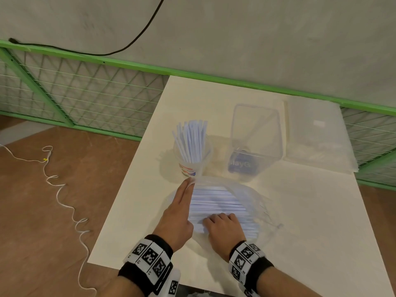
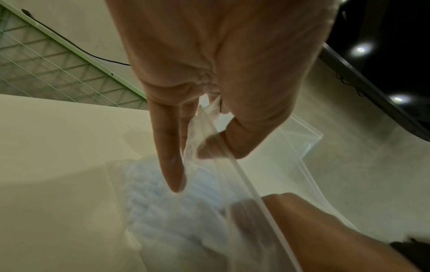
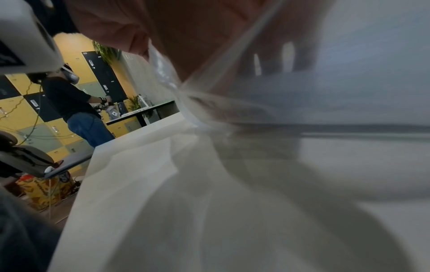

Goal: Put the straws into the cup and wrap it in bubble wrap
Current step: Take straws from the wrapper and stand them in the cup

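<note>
A clear cup (image 1: 191, 161) with several pale blue straws (image 1: 191, 142) standing in it is on the white table (image 1: 310, 221), just beyond my hands. Nearer me lies a clear plastic bag (image 1: 255, 202) full of loose straws (image 1: 216, 202). My left hand (image 1: 189, 183) pinches the bag's mouth edge and lifts it; the left wrist view shows thumb and fingers (image 2: 173, 165) clamped on the film (image 2: 209, 147). My right hand (image 1: 216, 221) is inside the bag, fingers curled over the near straws. A folded bubble wrap sheet (image 1: 317, 133) lies at the back right.
An empty-looking clear plastic box (image 1: 255, 136) with a blue label stands right of the cup. A green mesh fence (image 1: 85, 99) runs behind the table. A white cord (image 1: 62, 198) trails on the floor left. Another person (image 3: 69, 103) stands far off.
</note>
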Tool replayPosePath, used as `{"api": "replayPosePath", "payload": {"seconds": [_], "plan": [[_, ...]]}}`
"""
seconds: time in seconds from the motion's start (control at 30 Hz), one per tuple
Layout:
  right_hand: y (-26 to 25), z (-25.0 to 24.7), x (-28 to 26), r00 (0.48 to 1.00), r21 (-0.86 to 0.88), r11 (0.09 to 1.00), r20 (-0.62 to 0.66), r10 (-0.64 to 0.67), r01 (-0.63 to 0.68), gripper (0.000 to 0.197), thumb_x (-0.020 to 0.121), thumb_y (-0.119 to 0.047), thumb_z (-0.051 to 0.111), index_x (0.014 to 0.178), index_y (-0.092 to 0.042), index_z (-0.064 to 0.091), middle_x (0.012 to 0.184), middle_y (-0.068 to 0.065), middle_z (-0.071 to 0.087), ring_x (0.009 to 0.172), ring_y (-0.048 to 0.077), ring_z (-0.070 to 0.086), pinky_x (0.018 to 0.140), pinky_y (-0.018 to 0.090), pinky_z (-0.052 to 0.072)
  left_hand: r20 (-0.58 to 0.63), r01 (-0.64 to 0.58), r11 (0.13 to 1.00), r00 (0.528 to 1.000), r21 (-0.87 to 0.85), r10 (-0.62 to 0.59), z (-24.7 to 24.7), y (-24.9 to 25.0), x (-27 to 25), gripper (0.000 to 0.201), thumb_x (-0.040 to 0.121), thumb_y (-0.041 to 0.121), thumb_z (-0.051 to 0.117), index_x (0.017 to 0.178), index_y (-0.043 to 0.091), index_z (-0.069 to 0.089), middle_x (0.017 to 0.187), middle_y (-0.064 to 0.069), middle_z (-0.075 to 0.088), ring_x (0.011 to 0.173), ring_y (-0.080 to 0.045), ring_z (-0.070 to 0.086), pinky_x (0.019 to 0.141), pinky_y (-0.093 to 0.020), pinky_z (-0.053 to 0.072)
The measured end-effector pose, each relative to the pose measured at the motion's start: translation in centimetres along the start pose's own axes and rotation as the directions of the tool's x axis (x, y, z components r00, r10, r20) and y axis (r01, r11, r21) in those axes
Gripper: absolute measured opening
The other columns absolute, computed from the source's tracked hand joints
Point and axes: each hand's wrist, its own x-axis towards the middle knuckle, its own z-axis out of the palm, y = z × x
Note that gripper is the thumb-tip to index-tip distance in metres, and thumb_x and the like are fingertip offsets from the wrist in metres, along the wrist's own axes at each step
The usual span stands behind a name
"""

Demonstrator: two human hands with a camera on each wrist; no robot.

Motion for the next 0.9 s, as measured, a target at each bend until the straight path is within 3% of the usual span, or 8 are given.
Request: {"api": "replayPosePath", "payload": {"seconds": [0.1,0.2,0.33,0.47,0.57,0.7,0.83,0.9], "plan": [[-0.1,0.3,0.0,0.999,-0.007,1.000,-0.050,-0.007,0.007,0.041,0.043,-0.015,0.087,0.079,-0.026,0.070,0.070,-0.007,0.069,0.060,0.018,0.064,0.055,0.034,0.048,-0.001,0.010,1.000,1.000,-0.007,-0.010,0.0,0.0,0.1,0.104,0.074,-0.011,0.047,0.154,0.038,0.000,0.153,0.036,-0.012,0.111,-0.013,0.056,0.080,-0.030,0.054],[0.0,0.6,-0.1,1.000,-0.035,0.999,0.001,0.007,-0.007,0.038,0.049,-0.013,0.086,0.082,-0.024,0.072,0.077,-0.004,0.070,0.067,0.021,0.065,0.061,0.037,0.049,-0.010,-0.003,1.000,1.000,-0.006,0.003,0.0,0.0,0.2,0.105,0.074,-0.011,0.047,0.154,0.038,0.001,0.154,0.035,-0.011,0.116,-0.011,0.052,0.082,-0.030,0.054],[-0.1,0.4,0.0,0.999,-0.014,1.000,-0.035,-0.005,0.004,0.039,0.044,-0.015,0.089,0.077,-0.024,0.070,0.071,-0.004,0.067,0.062,0.020,0.064,0.057,0.036,0.049,-0.017,-0.015,1.000,1.000,-0.010,0.015,0.0,0.0,0.2,0.104,0.074,-0.011,0.047,0.153,0.037,0.002,0.154,0.035,-0.010,0.118,-0.009,0.051,0.075,-0.021,0.049],[0.0,-0.2,0.1,0.998,-0.017,1.000,-0.067,-0.011,0.010,0.041,0.039,-0.017,0.092,0.072,-0.022,0.068,0.066,-0.004,0.066,0.058,0.020,0.063,0.054,0.037,0.051,-0.030,-0.021,1.000,0.999,-0.013,0.020,0.0,-0.2,0.3,0.103,0.073,-0.010,0.047,0.154,0.037,0.002,0.156,0.032,-0.009,0.126,-0.010,0.047,0.085,-0.024,0.050],[0.0,-0.2,0.2,0.999,-0.037,0.999,-0.053,-0.010,0.008,0.039,0.040,-0.015,0.091,0.070,-0.022,0.068,0.066,-0.003,0.066,0.059,0.021,0.063,0.055,0.038,0.050,-0.034,-0.025,1.000,0.999,-0.011,0.025,0.0,-0.2,0.3,0.103,0.073,-0.011,0.047,0.154,0.036,0.003,0.156,0.032,-0.008,0.126,-0.009,0.046,0.087,-0.025,0.051],[0.3,-0.5,0.2,1.000,-0.039,0.999,-0.005,0.009,-0.009,0.033,0.049,-0.011,0.085,0.075,-0.022,0.068,0.072,-0.004,0.067,0.065,0.022,0.064,0.060,0.038,0.049,-0.038,-0.007,1.000,0.999,-0.002,0.007,0.0,-0.1,0.4,0.103,0.074,-0.012,0.047,0.154,0.035,0.003,0.156,0.032,-0.009,0.124,-0.009,0.048,0.087,-0.027,0.053],[0.5,-0.8,0.6,0.997,-0.089,0.996,0.078,-0.019,0.026,0.030,0.085,-0.007,0.059,0.113,-0.017,0.064,0.112,0.004,0.066,0.104,0.031,0.059,0.088,0.046,0.041,-0.029,-0.001,1.000,1.000,-0.003,0.001,0.0,-0.1,0.4,0.104,0.073,-0.011,0.047,0.154,0.035,0.002,0.156,0.032,-0.009,0.120,-0.012,0.052,0.087,-0.031,0.053],[0.3,-1.0,0.7,0.996,-0.111,0.994,0.084,-0.014,0.023,0.030,0.090,-0.007,0.050,0.117,-0.015,0.060,0.118,0.006,0.062,0.110,0.033,0.055,0.093,0.046,0.037,-0.028,0.002,1.000,1.000,-0.007,-0.002,-0.1,-0.1,0.5,0.104,0.074,-0.011,0.048,0.154,0.036,0.002,0.156,0.032,-0.009,0.122,-0.012,0.051,0.089,-0.031,0.053]]}}
